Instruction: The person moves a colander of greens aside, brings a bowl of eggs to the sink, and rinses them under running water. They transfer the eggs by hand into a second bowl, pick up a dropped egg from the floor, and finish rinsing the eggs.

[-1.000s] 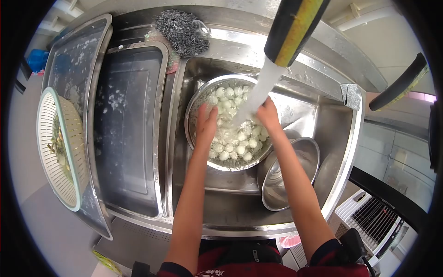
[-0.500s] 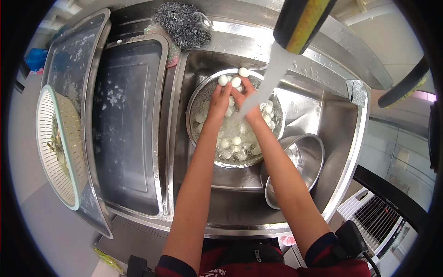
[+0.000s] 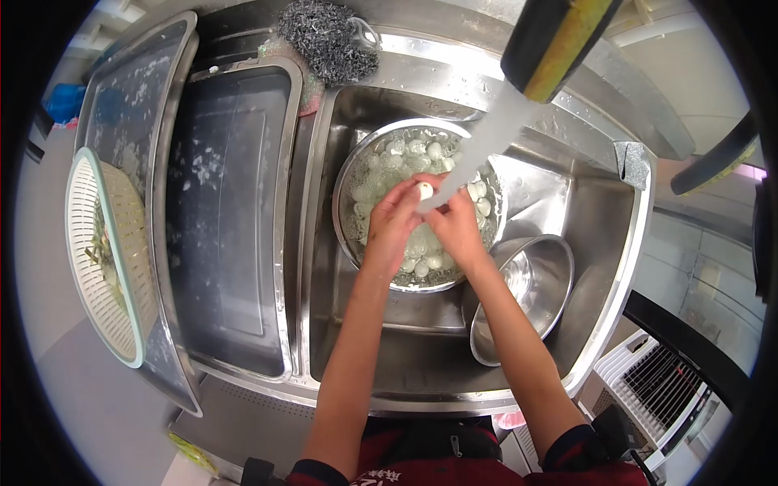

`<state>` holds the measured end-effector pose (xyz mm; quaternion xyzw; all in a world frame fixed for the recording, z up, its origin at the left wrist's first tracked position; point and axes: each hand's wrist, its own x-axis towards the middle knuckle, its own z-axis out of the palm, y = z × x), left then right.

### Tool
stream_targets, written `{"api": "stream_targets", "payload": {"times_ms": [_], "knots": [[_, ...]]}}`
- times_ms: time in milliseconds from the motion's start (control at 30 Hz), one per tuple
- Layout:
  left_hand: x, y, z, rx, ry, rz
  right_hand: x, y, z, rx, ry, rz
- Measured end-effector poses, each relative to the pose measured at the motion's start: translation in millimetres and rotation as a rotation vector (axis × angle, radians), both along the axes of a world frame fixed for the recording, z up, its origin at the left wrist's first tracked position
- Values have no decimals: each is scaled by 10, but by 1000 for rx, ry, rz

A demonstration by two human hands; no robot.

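A steel bowl (image 3: 341, 231) stands in the sink, full of water and many small white eggs (image 3: 433, 151) that look peeled. Over its middle, my left hand (image 3: 392, 225) has its fingers closed around one small white egg (image 3: 425, 190). Close against it, my right hand (image 3: 456, 229) curls its fingers inward at the egg's right side. Falling water (image 3: 478, 142) runs down onto the hands and partly covers the right fingertips, so what they grip is hidden.
The tap hose (image 3: 559, 44) hangs over the bowl. A second steel bowl (image 3: 559, 283) leans at the sink's right. To the left are steel trays (image 3: 219, 202) and a pale plastic basket (image 3: 138, 324) holding scraps. A steel-wool scourer (image 3: 328, 40) lies behind.
Both hands have drawn back from the bowl's far rim to its middle, under the stream. The eggs seen at the fingertips by the rim are no longer there; one egg shows between the hands.
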<state>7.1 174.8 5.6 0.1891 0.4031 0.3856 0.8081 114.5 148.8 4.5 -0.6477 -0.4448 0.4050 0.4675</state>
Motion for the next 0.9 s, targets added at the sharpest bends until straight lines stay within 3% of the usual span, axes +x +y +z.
{"api": "stream_targets", "payload": {"times_ms": [100, 267, 600, 900], "knots": [[-5, -55, -26, -79, -70, -15, -6, -57, 117, -49, -54, 29], [-44, -90, 19, -35, -130, 17, 95, -99, 199, -32, 212, 83], [-82, -176, 53, -168, -57, -43, 139, -203, 284, 15, 93, 46], [-121, -199, 49, -142, -88, -113, 203, -203, 365, -147, 345, 114]]}}
